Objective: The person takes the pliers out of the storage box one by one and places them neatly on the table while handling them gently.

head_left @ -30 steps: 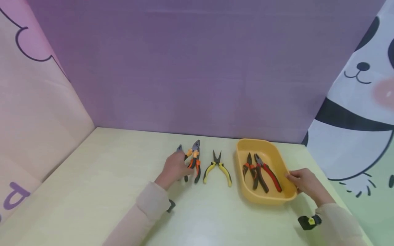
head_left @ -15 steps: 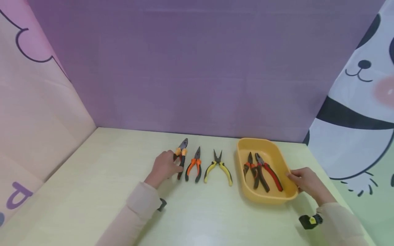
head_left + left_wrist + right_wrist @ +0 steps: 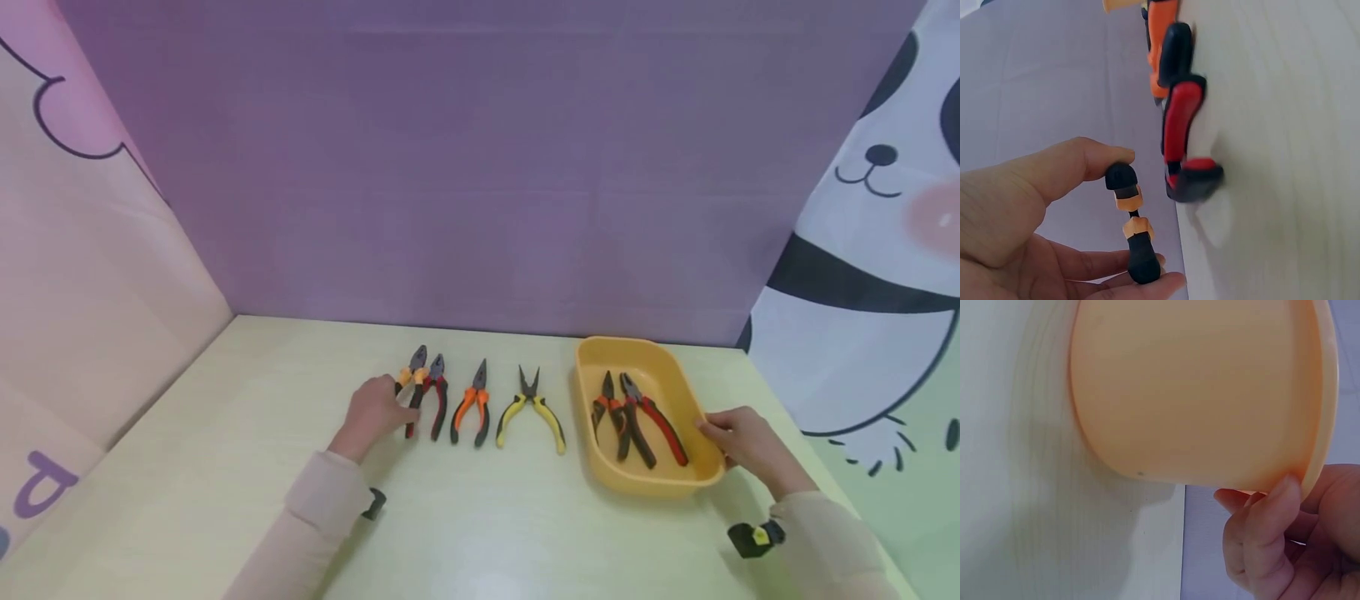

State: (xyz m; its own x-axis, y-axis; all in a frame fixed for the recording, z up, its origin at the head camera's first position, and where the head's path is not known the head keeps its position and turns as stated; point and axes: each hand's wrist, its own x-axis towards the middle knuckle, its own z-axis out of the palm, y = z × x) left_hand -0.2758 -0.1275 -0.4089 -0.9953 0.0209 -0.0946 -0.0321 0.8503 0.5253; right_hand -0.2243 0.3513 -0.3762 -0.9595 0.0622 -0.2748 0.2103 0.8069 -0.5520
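Observation:
My left hand (image 3: 372, 414) grips pliers with black and pale-orange handles (image 3: 417, 377) at the left end of a row. In the left wrist view, thumb and fingers squeeze their two handles (image 3: 1143, 255) from opposite sides. Just right of them lie red-and-black pliers (image 3: 441, 392), then orange-and-black pliers (image 3: 480, 394) and spread yellow-handled pliers (image 3: 514, 408). At the right, my right hand (image 3: 752, 446) pinches the rim of a yellow plastic tray (image 3: 652, 487). Inside it are orange-and-black pliers (image 3: 608, 407) and larger red-and-black pliers (image 3: 663, 427).
The pale wooden table (image 3: 262, 433) runs up to a purple backdrop (image 3: 480, 167). Printed cloth panels stand at both sides, a panda (image 3: 862, 350) on the right one. Bare tabletop stretches left of the row and in front of it.
My left hand has carried the pale-orange-handled pliers leftward, from over the orange-and-black pliers past the red-and-black pair, uncovering both. The right hand and the tray have stayed put.

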